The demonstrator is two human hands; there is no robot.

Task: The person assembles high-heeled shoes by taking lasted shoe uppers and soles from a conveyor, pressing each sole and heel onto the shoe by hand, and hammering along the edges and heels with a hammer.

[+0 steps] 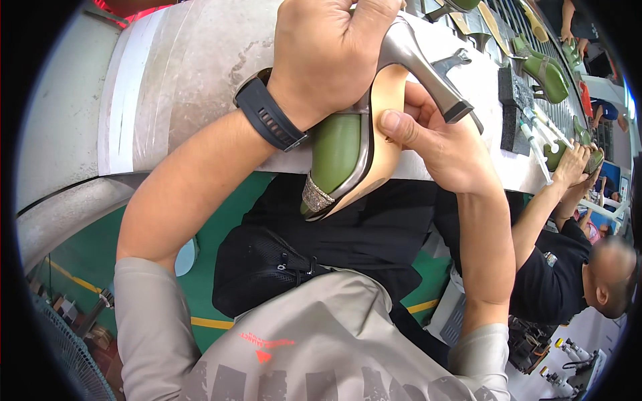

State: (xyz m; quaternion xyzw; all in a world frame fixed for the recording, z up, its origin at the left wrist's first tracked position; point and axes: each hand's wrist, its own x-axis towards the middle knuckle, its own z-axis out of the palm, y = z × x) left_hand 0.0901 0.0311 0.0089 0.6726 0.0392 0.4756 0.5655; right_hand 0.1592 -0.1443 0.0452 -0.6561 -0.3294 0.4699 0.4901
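A high-heeled shoe (336, 148) is held sole-side toward the right and toe down, over the near edge of the worktable. It has a smooth green body, a glittery band near the toe, a tan sole and a shiny grey metallic heel (422, 65). My left hand (328, 57), with a dark watch on its wrist, is closed round the back of the shoe beside the heel. My right hand (445, 144) presses its thumb on the sole, the other fingers partly hidden behind. Another metallic heel-like piece (455, 61) shows just behind.
The pale worktable (200, 73) curves across the front. At the right stand a dark block (515, 110) and several syringes (535, 144). Beyond, a slatted conveyor (518, 30) carries green heeled shoes (543, 70). A co-worker (558, 267) in black handles a shoe close on my right.
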